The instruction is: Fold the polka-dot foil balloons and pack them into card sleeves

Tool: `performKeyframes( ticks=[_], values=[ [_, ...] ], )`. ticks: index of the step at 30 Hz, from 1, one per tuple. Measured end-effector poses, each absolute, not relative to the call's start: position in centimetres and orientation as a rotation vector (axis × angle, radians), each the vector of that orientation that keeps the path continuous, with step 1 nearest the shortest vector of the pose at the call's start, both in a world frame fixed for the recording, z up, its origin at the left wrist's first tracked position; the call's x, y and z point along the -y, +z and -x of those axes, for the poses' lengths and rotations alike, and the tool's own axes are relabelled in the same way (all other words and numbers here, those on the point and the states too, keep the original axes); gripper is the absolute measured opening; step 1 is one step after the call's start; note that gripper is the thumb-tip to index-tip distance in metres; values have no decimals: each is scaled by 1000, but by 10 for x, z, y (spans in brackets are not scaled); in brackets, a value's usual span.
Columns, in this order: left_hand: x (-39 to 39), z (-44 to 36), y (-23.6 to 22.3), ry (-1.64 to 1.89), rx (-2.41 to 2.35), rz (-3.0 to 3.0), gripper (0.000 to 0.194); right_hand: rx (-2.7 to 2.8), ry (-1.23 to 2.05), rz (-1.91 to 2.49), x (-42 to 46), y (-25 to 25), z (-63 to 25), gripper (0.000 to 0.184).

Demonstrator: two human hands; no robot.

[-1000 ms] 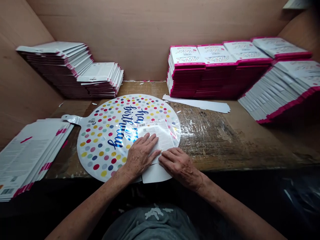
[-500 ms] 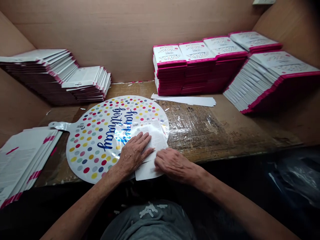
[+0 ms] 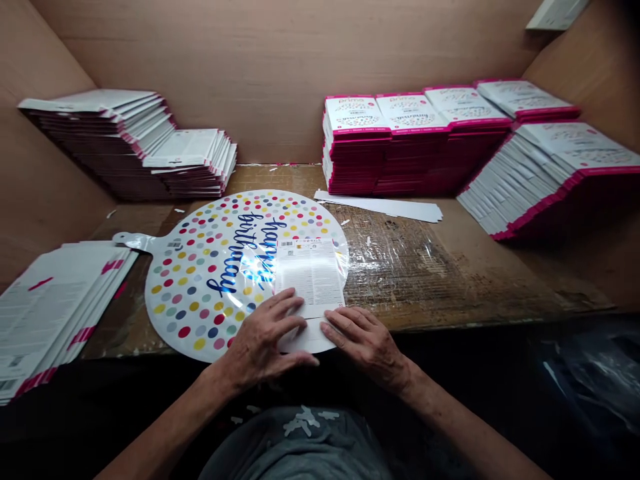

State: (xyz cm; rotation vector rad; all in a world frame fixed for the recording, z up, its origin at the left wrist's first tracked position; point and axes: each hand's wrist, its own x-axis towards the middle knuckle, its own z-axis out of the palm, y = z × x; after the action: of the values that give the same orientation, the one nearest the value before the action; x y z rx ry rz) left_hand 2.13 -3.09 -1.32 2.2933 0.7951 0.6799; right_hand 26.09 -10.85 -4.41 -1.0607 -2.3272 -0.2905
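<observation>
A flat foil balloon [image 3: 193,287] with coloured dots and blue "happy birthday" lettering lies on the bench, its pale tail [image 3: 134,240] pointing left. On its near right part rests a white printed card sleeve [image 3: 311,277] with small text and a barcode, and a blank flap at its near end. My left hand [image 3: 265,340] is open, fingers spread over the left side of the flap, thumb stretched to the right. Opposite it, my right hand [image 3: 370,343] lies with outstretched fingertips on the flap's right side, by the fold line. Neither hand grips anything.
Stacks of pink-edged white packs [image 3: 385,150] stand at the back right, with a leaning row [image 3: 545,177] beside them. More card sleeves are piled at the back left [image 3: 135,143] and front left [image 3: 55,300]. White card strips [image 3: 383,207] lie behind the bench [image 3: 400,267] middle.
My left hand has slid toward me, from the card's printed face to its flap. The right hand's curled fingers have straightened onto the flap. The camera view has shifted slightly.
</observation>
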Motion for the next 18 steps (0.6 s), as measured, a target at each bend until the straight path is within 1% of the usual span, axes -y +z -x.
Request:
performKeyframes(
  ticks=[2, 3, 5, 6, 8, 9, 11, 13, 14, 16, 18],
  values=[
    [39, -13, -13, 620, -784, -2301, 46, 2308, -265, 1040, 107, -43, -262, 25],
    [41, -11, -14, 614, -794, -2303, 44, 2282, -229, 1045, 106, -41, -262, 26],
    [42, -13, -16, 638, -827, -2302, 27, 2189, -81, 1116, 100, -36, -258, 26],
    [41, -17, -17, 671, -865, -2297, 23, 2129, 15, 1172, 97, -33, -255, 26],
    [37, -27, -19, 746, -1025, -2291, 31, 2013, 170, 1295, 90, -31, -249, 28],
    [35, -32, -22, 783, -1143, -2285, 33, 1966, 182, 1353, 88, -31, -246, 28],
    [32, -43, -28, 853, -1390, -2246, 30, 1973, 70, 1414, 89, -35, -245, 30],
    [32, -50, -34, 914, -1539, -2165, 27, 2103, -108, 1370, 96, -40, -248, 42],
    [34, -52, -35, 946, -1561, -2117, 29, 2178, -184, 1309, 101, -43, -250, 45],
    [40, -53, -34, 995, -1544, -2016, 42, 2236, -257, 1191, 109, -44, -256, 38],
    [47, -53, -25, 1017, -1534, -1866, 54, 2137, -276, 1160, 112, -40, -259, 29]
  ],
)
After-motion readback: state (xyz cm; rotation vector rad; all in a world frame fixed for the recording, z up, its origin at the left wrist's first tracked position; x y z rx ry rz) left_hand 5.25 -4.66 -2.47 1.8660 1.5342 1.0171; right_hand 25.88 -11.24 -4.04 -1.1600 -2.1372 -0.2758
